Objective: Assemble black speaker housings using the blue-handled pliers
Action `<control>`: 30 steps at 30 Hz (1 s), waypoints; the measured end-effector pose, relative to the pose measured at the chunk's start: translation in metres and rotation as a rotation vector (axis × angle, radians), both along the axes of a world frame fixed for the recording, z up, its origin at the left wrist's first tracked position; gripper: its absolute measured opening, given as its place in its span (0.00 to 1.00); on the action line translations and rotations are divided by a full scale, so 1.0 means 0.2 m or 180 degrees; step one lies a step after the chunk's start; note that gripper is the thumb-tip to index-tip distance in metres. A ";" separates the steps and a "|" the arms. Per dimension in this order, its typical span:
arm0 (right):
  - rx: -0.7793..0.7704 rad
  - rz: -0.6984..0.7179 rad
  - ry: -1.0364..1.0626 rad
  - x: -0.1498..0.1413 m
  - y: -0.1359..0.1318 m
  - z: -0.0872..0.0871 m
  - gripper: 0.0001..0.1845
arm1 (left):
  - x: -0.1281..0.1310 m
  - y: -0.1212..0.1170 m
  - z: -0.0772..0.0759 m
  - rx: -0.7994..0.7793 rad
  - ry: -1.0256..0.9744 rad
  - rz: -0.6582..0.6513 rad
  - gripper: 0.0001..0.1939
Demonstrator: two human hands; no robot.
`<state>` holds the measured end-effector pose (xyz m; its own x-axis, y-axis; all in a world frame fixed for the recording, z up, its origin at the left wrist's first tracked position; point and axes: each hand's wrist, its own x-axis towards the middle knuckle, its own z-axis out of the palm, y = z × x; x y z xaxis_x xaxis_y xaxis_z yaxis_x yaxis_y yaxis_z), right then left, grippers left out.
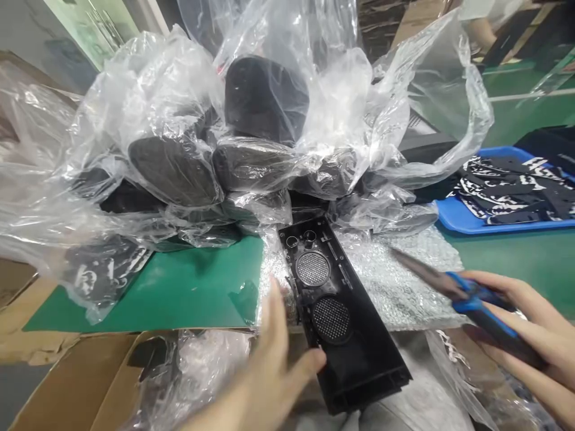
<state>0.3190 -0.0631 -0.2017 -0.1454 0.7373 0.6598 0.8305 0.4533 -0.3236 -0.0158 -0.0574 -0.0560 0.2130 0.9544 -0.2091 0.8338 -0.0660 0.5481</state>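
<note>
"Left hand (269, 371)?"
"Blurred; thumb and fingers apart, thumb at the edge of the black panel (366, 335), which extends ahead and to the right."
"Right hand (534, 341)?"
"Fingers clamped on the pliers (471, 299); blue tray (462, 222) beyond those fingers."

This looks like a workshop or factory assembly station. A green-topped counter (197, 287) carries a sheet of silvery bubble wrap (417, 281), a heap of black moulded parts in clear plastic bags (175, 167), and a blue plastic tray (462, 221) of flat black pieces (516, 191). Long-nosed pliers with blue-and-black handles (476, 305) and an open brown cardboard box (85, 377) below the counter's edge also point to assembly or packing work.
</note>
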 end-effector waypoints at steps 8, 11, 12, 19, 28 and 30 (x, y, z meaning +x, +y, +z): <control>0.1012 -0.0043 -0.1296 -0.12 0.23 0.44 0.21 | -0.02 0.74 0.37 0.1793 0.0998 -0.3734 0.21; 0.1185 -0.0088 -0.1451 -0.18 0.26 0.49 0.22 | 0.02 0.85 0.34 0.1440 0.0661 -0.4139 0.16; 0.1193 -0.0088 -0.1444 -0.20 0.27 0.49 0.23 | 0.03 0.86 0.32 0.1460 0.0616 -0.4136 0.15; 0.1059 0.0223 -0.1244 -0.21 0.33 0.41 0.18 | -0.04 0.84 0.22 0.1591 0.0226 -0.4044 0.10; 0.1226 0.0636 -0.1574 -0.14 0.42 0.38 0.16 | -0.04 0.82 0.21 0.1332 0.0119 -0.4126 0.08; 0.1069 0.0689 -0.1484 -0.12 0.42 0.36 0.16 | -0.04 0.82 0.21 0.1267 -0.0009 -0.4074 0.08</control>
<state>0.2953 0.0201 -0.1304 -0.5979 0.4215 0.6818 0.7279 0.6418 0.2416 -0.0233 0.1059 -0.0139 0.9961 0.0800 0.0363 0.0648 -0.9482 0.3110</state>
